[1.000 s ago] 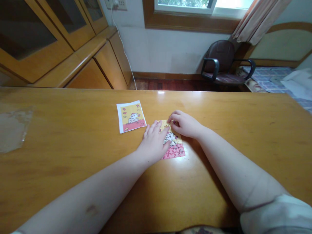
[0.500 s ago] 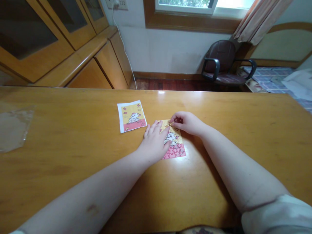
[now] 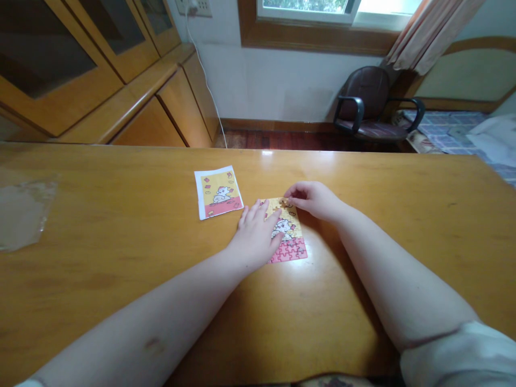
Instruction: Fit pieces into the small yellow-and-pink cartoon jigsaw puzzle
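A jigsaw puzzle (image 3: 288, 248) lies flat on the table, yellow above and pink below, with a white cartoon animal in the middle. Brown gaps show near its top edge. My left hand (image 3: 256, 236) rests flat over the puzzle's left side with its fingers spread, covering that part. At the top right corner, my right hand (image 3: 314, 200) pinches a puzzle piece between thumb and fingers; the fingertips mostly hide it. Left of the puzzle lies a white-bordered picture card (image 3: 220, 193) printed with the same animal.
The wooden table (image 3: 121, 215) has a clear plastic bag (image 3: 26, 212) at its left end. Beyond its far edge stand a wooden cabinet (image 3: 177, 105), a white cable (image 3: 207, 80) and a dark armchair (image 3: 366, 102). A bed (image 3: 451, 129) is at the right.
My right hand has shifted slightly right along the puzzle's top edge, uncovering more of the gap there. My left hand has stayed in place.
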`<state>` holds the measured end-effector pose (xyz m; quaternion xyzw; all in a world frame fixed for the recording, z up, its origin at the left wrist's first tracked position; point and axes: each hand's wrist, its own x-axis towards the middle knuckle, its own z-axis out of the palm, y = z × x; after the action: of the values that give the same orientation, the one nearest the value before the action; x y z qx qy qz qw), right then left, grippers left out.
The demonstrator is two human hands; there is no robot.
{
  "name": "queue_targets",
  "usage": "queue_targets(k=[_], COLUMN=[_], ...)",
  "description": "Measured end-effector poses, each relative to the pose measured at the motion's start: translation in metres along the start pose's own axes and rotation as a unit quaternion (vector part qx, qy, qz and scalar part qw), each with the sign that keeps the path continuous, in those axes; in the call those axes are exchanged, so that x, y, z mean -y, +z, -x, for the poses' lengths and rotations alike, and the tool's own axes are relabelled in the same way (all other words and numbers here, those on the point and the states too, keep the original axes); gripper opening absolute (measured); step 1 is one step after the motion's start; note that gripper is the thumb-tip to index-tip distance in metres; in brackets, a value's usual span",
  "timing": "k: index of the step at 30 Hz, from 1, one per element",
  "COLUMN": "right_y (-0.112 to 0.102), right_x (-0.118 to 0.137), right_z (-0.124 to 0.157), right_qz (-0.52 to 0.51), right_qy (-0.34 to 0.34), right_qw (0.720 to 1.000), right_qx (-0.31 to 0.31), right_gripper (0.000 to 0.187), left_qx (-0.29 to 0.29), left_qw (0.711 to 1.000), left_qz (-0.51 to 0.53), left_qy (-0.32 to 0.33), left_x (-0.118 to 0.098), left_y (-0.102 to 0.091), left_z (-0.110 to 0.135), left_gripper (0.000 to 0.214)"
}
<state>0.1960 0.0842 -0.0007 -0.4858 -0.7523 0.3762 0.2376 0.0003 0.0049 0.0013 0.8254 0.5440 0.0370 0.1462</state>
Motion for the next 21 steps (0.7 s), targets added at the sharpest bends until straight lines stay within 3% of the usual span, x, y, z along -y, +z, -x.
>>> queue_targets(k=[5, 14, 21], right_y=[0.0005, 0.0051, 0.0052], right_x=[0.0021, 0.0042, 0.0052], right_z=[-0.0005, -0.0003, -0.0008], right_qz=[0.017, 0.047, 0.015], right_qy=[0.012, -0.016, 0.017], right_qw=[1.000, 0.998, 1.000], right_qx=[0.009, -0.027, -0.004], right_gripper=[0.011, 0.027, 0.011], left_qx=[-0.002, 0.002, -0.004], left_qw=[1.000, 1.000, 1.000], left_qz=[0.003, 0.003, 0.000], left_qy=[0.000, 0.001, 0.004], left_x=[-0.0002, -0.0006, 0.0000], left_y=[-0.0001, -0.0017, -0.0006], left_z=[0.0001, 0.0000, 0.0001], left_gripper=[0.054, 0.054, 0.054])
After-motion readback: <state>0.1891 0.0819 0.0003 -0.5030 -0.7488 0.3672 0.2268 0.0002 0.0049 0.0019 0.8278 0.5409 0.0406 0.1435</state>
